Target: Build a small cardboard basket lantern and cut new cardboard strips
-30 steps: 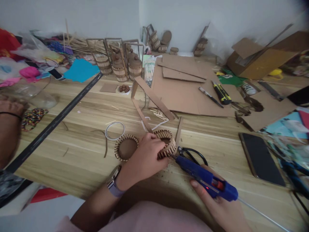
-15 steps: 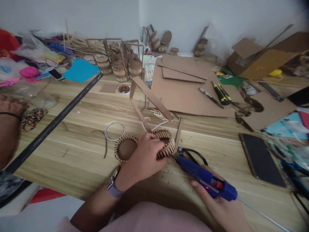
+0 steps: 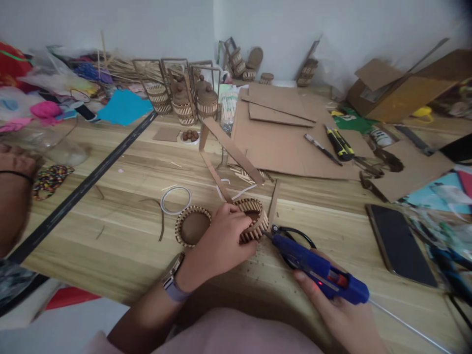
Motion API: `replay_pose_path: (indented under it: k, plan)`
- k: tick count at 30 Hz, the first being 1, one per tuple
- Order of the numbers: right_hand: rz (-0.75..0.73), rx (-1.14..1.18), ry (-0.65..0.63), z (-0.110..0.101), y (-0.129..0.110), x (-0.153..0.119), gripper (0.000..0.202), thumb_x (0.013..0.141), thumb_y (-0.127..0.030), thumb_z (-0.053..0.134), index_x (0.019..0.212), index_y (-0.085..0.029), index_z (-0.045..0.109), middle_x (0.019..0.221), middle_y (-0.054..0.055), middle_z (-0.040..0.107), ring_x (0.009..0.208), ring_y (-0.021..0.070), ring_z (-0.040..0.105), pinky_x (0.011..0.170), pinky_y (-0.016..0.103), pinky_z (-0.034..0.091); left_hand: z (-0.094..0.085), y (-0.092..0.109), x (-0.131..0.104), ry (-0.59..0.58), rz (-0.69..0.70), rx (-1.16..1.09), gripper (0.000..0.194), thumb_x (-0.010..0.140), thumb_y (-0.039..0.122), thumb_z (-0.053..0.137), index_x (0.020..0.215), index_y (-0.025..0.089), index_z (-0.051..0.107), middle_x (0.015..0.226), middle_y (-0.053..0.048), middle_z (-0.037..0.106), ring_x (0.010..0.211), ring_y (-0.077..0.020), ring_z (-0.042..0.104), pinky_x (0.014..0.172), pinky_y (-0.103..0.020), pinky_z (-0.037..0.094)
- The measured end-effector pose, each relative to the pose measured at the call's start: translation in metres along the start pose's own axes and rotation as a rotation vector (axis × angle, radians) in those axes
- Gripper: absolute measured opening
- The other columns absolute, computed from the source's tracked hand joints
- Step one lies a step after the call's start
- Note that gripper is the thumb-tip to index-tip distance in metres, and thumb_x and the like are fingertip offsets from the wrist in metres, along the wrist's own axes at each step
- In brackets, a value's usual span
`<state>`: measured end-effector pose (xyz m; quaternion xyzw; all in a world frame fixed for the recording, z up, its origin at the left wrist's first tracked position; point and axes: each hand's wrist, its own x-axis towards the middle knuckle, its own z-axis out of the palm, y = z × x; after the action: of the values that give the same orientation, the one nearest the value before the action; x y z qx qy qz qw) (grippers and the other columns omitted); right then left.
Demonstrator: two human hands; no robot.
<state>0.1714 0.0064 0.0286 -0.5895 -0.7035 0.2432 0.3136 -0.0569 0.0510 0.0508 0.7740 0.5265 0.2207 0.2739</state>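
Note:
My left hand [image 3: 230,228], with a watch on its wrist, is closed on the near side of a small round basket [image 3: 262,221] walled with short wooden sticks. A cardboard strip [image 3: 217,179] runs up and away from this basket. In my right hand [image 3: 328,300] is a blue hot glue gun [image 3: 317,268] with a red light lit. Its nozzle points at the basket's right side, close to the wall; contact is hard to make out. Left of my hand lies a second stick-walled ring with a cardboard base [image 3: 195,228]. Black-handled scissors [image 3: 298,236] lie partly under the gun.
A roll of white tape [image 3: 176,200] lies left of the baskets. Cardboard sheets [image 3: 280,142], a yellow-black utility knife [image 3: 339,142] and a phone [image 3: 400,243] are to the right. Finished lidded baskets [image 3: 184,105] stand behind. Another person's arm [image 3: 14,196] rests at far left.
The glue gun in my right hand has shifted slightly right, its nozzle drawn a little from the basket's lower edge. My left hand stays in place on the basket.

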Motion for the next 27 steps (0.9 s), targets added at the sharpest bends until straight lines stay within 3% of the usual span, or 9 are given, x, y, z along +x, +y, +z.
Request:
replay_pose_path:
  k: [5,12,27]
  plan:
    - [0.004,-0.003,0.005,0.002,0.007,-0.002,0.022,0.081,-0.047,0.063,0.076,-0.025,0.064,0.07,0.002,0.068,0.063,0.0229,0.068,0.056,0.031,0.055,-0.001,0.001,0.0,-0.01,-0.006,0.001,0.019,0.076,0.013,0.066,0.067,0.019,0.05,0.079,-0.003,0.063,0.097,-0.0248,0.052,0.087,-0.038,0.043]
    - [-0.009,-0.01,0.011,0.003,0.003,-0.002,0.026,0.083,-0.046,0.06,0.066,-0.027,0.057,0.061,0.001,0.063,0.057,0.0211,0.064,0.051,0.029,0.051,0.0,0.001,-0.001,0.003,0.003,-0.004,0.021,0.075,0.013,0.067,0.066,0.019,0.049,0.078,-0.002,0.063,0.097,-0.0246,0.052,0.088,-0.038,0.043]
    - [0.041,-0.052,-0.036,0.002,0.013,-0.006,0.026,0.081,-0.05,0.061,0.078,-0.025,0.066,0.072,0.003,0.071,0.067,0.0243,0.07,0.058,0.031,0.056,0.0,0.0,-0.001,0.011,0.013,0.005,0.02,0.076,0.012,0.066,0.067,0.019,0.049,0.078,-0.002,0.064,0.096,-0.0243,0.052,0.087,-0.038,0.043]
